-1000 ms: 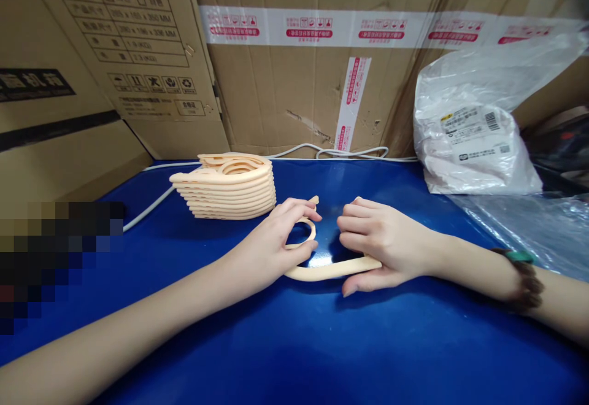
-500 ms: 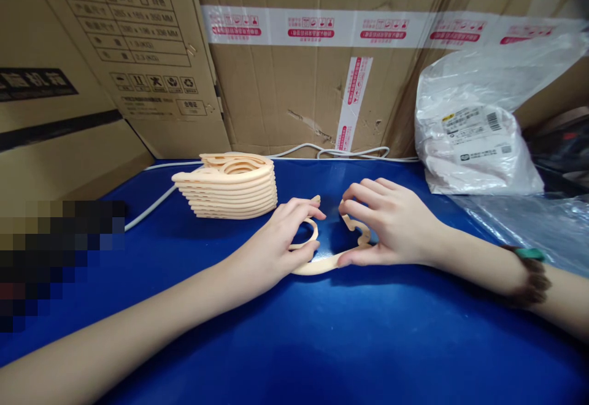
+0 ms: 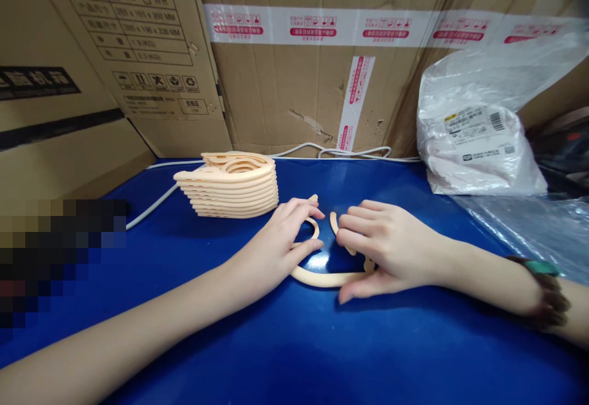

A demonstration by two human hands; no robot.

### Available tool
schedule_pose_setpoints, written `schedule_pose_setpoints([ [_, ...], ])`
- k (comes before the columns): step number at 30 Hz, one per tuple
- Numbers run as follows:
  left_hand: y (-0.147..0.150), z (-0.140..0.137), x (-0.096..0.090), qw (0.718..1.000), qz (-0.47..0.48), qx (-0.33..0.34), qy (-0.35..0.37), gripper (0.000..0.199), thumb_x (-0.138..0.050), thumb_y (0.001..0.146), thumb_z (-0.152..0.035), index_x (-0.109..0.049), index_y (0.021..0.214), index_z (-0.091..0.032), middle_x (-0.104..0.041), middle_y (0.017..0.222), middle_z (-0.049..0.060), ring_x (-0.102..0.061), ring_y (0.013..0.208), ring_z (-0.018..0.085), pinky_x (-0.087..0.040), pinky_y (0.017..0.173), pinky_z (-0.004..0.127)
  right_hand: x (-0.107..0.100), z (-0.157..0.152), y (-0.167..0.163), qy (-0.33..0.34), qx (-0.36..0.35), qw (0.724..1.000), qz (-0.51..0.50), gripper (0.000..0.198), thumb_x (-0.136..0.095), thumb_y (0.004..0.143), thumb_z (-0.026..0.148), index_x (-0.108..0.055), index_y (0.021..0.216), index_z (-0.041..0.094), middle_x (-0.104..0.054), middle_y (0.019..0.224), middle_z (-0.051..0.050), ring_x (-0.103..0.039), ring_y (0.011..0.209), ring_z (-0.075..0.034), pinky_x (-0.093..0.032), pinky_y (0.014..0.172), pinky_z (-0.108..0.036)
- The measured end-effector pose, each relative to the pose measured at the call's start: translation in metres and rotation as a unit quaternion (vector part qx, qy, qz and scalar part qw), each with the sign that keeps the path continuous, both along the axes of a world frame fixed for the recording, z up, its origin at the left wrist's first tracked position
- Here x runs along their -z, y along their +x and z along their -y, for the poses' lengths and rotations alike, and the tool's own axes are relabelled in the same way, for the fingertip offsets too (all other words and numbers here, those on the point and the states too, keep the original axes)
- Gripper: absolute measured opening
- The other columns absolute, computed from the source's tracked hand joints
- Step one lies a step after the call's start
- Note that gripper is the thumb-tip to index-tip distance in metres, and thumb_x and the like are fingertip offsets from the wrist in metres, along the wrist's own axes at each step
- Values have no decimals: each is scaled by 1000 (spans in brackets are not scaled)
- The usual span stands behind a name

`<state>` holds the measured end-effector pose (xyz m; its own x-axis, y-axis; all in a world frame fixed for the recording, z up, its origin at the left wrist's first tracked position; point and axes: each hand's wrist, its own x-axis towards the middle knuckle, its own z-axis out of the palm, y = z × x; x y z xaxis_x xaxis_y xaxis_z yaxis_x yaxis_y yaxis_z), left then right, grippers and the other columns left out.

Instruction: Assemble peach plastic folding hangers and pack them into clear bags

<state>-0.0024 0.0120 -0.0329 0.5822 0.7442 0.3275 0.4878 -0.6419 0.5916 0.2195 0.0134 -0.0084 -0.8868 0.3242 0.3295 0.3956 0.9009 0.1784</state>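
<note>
A peach plastic folding hanger [image 3: 317, 279] lies low over the blue table, with its long curved bar toward me. My left hand [image 3: 280, 239] is closed around its left part; a round loop shows between thumb and fingers, and a tip pokes out beyond the fingers. At the other side, my right hand [image 3: 391, 242] grips the right part, thumb along the near bar and fingers over the far arm. Palms and fingers hide much of the hanger. Behind my left hand stands a neat stack of folded peach hangers [image 3: 234, 190].
Cardboard boxes [image 3: 280, 86] wall off the back and left of the blue table [image 3: 294, 343]. A white cable [image 3: 304, 147] runs along the back edge. At the right rear sits a white plastic bag [image 3: 478, 141], with clear plastic sheeting [image 3: 519, 221] in front of it.
My right hand has moved down and toward me, turning the hanger's right part; the far arm now slants differently and the near bar sits lower. My left hand stays nearly still.
</note>
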Motion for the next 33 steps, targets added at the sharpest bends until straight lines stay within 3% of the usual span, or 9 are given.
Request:
schedule_pose_setpoints([
  [8, 1, -1, 2, 1000, 9, -9, 15, 18, -51, 96, -23, -52, 113, -21, -51, 132, 12, -38, 137, 25, -34, 111, 46, -2, 24, -11, -68, -30, 997, -1, 37, -53, 91, 52, -56, 79, 17, -56, 75, -2, -42, 66, -16, -31, 64, -30],
  [15, 1, -1, 2, 1000, 8, -7, 8, 22, -47, 96, -21, -49, 118, -21, -50, 132, 12, -36, 139, 23, -31, 113, 45, -11, 28, -11, -237, -20, 971, -17, 22, -65, 86, 37, -53, 85, 18, -55, 79, 1, -47, 72, -14, -34, 68, -27],
  [22, 2, -1, 2, 1000, 23, -14, -5, 23, -50, 94, -22, -49, 117, -22, -51, 129, 11, -41, 135, 24, -34, 111, 46, -15, 16, -5, -361, 19, 931, -41, 25, -74, 79, 30, -54, 91, 20, -58, 83, 3, -50, 77, -13, -36, 69, -25],
  [33, 4, 0, -2, 999, 27, -11, -35, 23, -52, 94, -27, -50, 117, -21, -52, 129, 11, -38, 137, 23, -31, 113, 43, -16, -6, 8, -414, 54, 908, -43, 21, -71, 83, 33, -59, 95, 20, -63, 92, 2, -53, 86, -15, -38, 78, -29],
])
